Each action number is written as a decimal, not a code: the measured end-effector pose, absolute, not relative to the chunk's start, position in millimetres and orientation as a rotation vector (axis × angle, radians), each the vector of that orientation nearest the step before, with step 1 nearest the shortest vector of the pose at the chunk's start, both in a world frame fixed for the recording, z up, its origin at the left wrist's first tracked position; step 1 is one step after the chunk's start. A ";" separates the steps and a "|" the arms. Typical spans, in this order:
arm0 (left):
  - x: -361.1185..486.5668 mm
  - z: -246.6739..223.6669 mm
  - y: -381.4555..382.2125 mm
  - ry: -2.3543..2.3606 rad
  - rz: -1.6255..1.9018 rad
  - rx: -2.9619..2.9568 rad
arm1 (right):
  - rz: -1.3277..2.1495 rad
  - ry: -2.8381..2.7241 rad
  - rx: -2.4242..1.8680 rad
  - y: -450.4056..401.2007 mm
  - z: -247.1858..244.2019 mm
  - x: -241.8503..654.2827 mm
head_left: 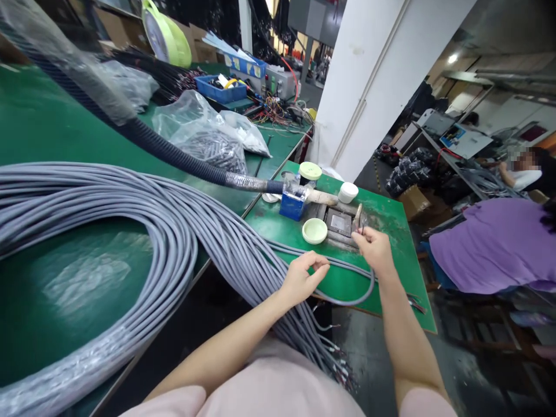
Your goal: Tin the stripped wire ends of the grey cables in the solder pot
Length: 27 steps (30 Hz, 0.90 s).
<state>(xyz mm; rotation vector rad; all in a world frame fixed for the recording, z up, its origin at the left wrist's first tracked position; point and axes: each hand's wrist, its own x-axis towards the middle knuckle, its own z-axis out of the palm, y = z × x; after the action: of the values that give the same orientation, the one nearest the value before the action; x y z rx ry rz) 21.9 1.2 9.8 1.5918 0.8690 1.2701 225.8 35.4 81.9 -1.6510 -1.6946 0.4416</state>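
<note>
My right hand point(374, 248) is pinched on thin wires at the end of a grey cable point(367, 294), beside a small square metal device point(339, 223). The cable curves below that hand. My left hand point(304, 277) hovers over the other grey cables, thumb and fingers curved with a gap between them and nothing visible inside. Left of the device stand a pale green bowl point(314, 231) and a blue box point(292, 205) at the end of a dark corrugated hose point(174, 152). Behind it are a white round container point(348, 192) and a yellow-lidded jar point(310, 171).
A large bundle of grey cables point(174, 202) covers the left and centre. Plastic bags point(208, 139), a blue tray point(220, 90) and a green fan point(167, 35) lie farther back. A white pillar point(369, 75) rises behind; a person in purple point(495, 246) is at the right.
</note>
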 end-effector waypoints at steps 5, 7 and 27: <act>14.5 -9.3 0.3 0.930 1.241 1.940 | 0.261 -1.880 -1.922 97.3 66.7 260.1; 14.6 -12.4 0.3 0.911 1.226 1.992 | 0.236 -1.917 -1.997 115.5 58.6 264.8; 13.1 -12.7 0.8 0.893 1.307 1.914 | 0.090 -2.155 -2.448 159.9 33.0 252.8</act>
<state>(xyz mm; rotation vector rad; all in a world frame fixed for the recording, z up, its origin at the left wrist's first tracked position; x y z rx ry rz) 13.1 0.8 -12.7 1.9136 0.8933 1.3072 252.8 159.9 33.0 -2.4483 -2.1551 0.0901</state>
